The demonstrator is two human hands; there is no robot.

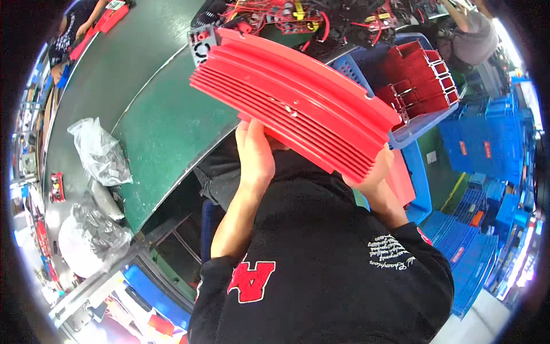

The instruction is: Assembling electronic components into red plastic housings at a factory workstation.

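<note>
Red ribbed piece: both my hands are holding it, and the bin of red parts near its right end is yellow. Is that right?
Not quite: the head view shows that the bin is blue, not yellow. The rest stands: the left hand and right hand hold the red ribbed piece, and red parts fill much of the bin near its right end.

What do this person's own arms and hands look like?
The left hand and the partly hidden right hand show no gloves. The forearms are bare below black sleeves. The black top carries a red patch edged in white, plus white lettering. No cables show.
</note>
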